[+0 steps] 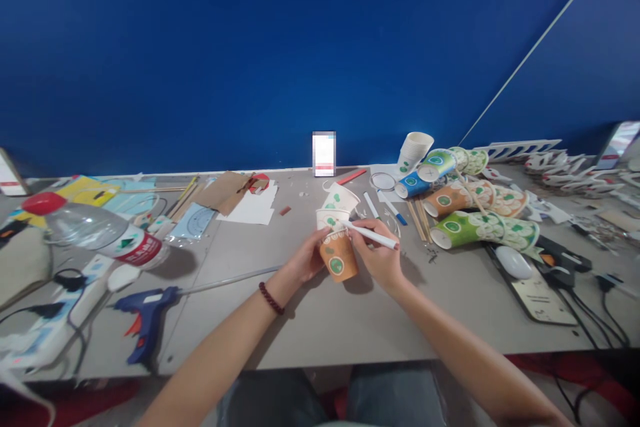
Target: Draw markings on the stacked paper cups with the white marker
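Near the middle of the table, my left hand (311, 257) is closed around a joined set of paper cups, holding it from the left side. The lowest is an orange paper cup (340, 263) with a round green logo, and white paper cups (336, 208) with green leaf prints extend above it. My right hand (377, 250) grips a white marker (374, 235), its tip end touching or very close to the cups where white meets orange. My right fingertips are beside the cups' right edge. A bead bracelet (271, 298) circles my left wrist.
Stacked and joined cups (463, 229) lie at the right, near wooden sticks (419, 221) and markers (391, 207). A blue glue gun (149, 320), a bottle (103, 233) and a power strip (63, 317) are on the left. A phone (324, 155) leans against the blue wall.
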### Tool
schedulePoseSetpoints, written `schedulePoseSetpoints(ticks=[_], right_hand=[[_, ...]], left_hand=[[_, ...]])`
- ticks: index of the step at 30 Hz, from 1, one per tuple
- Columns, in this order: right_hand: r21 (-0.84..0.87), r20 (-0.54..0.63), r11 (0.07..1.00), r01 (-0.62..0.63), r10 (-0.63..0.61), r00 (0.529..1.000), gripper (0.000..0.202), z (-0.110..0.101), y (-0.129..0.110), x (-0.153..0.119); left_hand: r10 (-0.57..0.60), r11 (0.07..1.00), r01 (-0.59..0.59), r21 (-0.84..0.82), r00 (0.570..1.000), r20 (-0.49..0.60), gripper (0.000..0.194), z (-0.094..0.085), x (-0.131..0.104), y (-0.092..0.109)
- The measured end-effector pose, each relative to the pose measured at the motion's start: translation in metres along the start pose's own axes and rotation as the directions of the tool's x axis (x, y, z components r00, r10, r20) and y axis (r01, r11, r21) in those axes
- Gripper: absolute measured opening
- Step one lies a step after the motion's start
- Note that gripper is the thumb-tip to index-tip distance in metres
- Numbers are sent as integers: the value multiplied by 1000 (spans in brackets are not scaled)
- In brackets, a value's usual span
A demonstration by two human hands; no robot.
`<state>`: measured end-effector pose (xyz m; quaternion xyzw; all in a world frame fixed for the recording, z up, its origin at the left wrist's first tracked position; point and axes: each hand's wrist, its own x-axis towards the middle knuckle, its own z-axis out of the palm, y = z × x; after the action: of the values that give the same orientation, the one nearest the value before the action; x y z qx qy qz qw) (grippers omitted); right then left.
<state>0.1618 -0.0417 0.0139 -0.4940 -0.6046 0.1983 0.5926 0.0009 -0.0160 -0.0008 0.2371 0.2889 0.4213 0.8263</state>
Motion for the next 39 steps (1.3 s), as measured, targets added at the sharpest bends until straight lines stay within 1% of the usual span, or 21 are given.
schedulePoseSetpoints(ticks=[7,11,14,20,25,31,34,39], right_hand=[[26,-20,999,-20,21,1000,11,1,-1,1],[95,-19,994,-60,62,998,15,2,2,0],[141,-20,986,-83,87,996,17,3,4,0],[201,-30,974,-105,113,993,19,3,3,0],[238,-30,963,-125,136,990,21,3,2,0],[263,-27,955,-140,152,988,19,2,3,0],[263,-27,954,-144,157,987,17,2,2,0],[253,-46,958,-133,149,988,16,3,1,1]], left_hand=[[15,1000,-15,25,1000,1,32,6,-3,2],[22,999,-22,29,1000,1,34,9,-4,3],[17,999,-18,40,1000,3,34,8,-4,3],[8,999,-7,39,1000,-25,37,4,-2,1],[24,999,-23,40,1000,-13,40,6,-3,1],[15,999,-14,49,999,-31,40,4,-3,1],[8,999,-7,54,1000,-22,41,4,-3,1],[16,998,-14,53,999,-33,43,4,-3,1]])
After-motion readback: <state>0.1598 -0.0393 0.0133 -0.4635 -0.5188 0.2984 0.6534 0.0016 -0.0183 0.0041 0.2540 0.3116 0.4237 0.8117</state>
